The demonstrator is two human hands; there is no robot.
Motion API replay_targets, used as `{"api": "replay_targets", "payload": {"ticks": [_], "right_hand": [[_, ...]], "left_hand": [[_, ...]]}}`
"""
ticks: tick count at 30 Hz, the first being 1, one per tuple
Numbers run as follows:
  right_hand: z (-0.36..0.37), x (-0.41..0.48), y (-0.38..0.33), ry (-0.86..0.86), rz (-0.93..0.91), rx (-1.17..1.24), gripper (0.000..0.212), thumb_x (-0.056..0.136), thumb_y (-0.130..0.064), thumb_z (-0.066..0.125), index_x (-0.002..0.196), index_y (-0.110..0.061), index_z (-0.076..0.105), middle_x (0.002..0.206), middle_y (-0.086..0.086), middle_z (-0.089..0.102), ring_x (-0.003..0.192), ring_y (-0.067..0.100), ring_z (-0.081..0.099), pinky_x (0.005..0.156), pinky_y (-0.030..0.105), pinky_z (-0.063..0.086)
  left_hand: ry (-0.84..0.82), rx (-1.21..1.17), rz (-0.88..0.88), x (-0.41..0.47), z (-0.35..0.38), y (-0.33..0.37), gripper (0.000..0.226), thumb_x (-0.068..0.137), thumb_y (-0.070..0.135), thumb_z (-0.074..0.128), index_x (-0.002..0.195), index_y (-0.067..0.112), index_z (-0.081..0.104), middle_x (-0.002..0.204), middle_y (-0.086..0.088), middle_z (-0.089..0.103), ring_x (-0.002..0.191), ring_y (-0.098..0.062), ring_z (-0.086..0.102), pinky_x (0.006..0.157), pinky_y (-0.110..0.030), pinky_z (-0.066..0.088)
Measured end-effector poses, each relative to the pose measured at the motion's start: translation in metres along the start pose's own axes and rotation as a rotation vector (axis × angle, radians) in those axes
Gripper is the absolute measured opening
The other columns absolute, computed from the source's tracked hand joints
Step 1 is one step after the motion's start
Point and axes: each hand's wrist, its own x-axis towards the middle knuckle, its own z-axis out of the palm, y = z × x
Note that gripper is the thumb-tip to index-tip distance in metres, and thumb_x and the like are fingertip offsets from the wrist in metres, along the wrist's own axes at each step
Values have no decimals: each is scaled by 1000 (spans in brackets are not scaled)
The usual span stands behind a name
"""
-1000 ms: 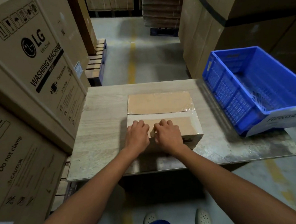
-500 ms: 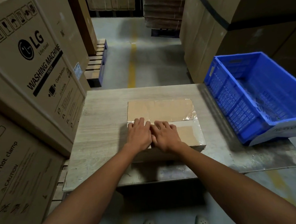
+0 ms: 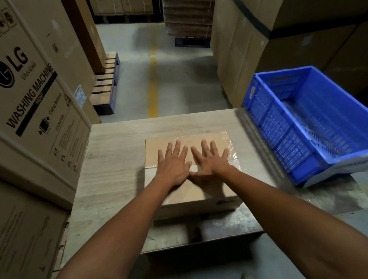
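A view looking down from head height over two bare forearms reaching forward. A closed cardboard box (image 3: 193, 195) sits in the middle of a pale wood-grain tabletop (image 3: 114, 155), slightly toward its near edge. Both hands lie flat on the box's top, palms down, fingers straight and spread wide. The left hand (image 3: 173, 162) and the right hand (image 3: 210, 161) are side by side, thumbs nearly touching, and neither is gripping anything. Their fingers reach across the seam where the two top flaps meet and onto the far flap. Shiny clear tape shows along the right side of the top. With the flaps down, the box's contents cannot be seen.

At the right end of the tabletop stands a blue crate (image 3: 276, 128), a plastic one with perforated walls, set at an angle and well apart from the box. Its open top shows only its own lattice floor and walls. A white label (image 3: 344, 165) runs along its near rim.

To the left, just beside the tabletop, large cartons are stacked. The upper carton (image 3: 29, 89) is printed "LG Washing Machine". More tall cartons (image 3: 258, 36) rise behind the crate. Between the stacks is a concrete floor with a yellow line (image 3: 152, 87), and a wooden pallet (image 3: 107, 83) lies to the left of it.
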Motion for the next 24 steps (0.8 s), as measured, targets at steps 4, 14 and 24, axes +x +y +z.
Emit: {"api": "replay_targets", "payload": {"ticks": [4, 14, 24], "right_hand": [[-8, -9, 11, 65, -41, 71, 93, 88, -73, 49, 160, -34, 5, 167, 8, -13, 153, 34, -11, 115, 70, 3], [38, -51, 20, 302, 124, 11, 70, 99, -61, 25, 156, -21, 24, 164, 21, 17, 152, 36, 14, 120, 53, 19], [69, -92, 6, 718, 76, 177, 16, 83, -16, 57, 69, -11, 63, 80, 6, 63, 82, 31, 61, 56, 36, 40]], "left_hand": [[9, -17, 3, -5, -2, 14, 58, 106, 41, 29, 159, 29, 9, 167, -1, -7, 153, -28, -8, 118, -60, -3], [97, -214, 94, -32, 20, 58, 49, 100, 18, 34, 148, 14, 44, 163, -2, 26, 153, -18, 13, 124, -46, 10], [365, -70, 164, -79, 47, 59, 21, 89, 18, 60, 104, 10, 73, 124, -12, 68, 116, -32, 60, 93, -43, 50]]}}
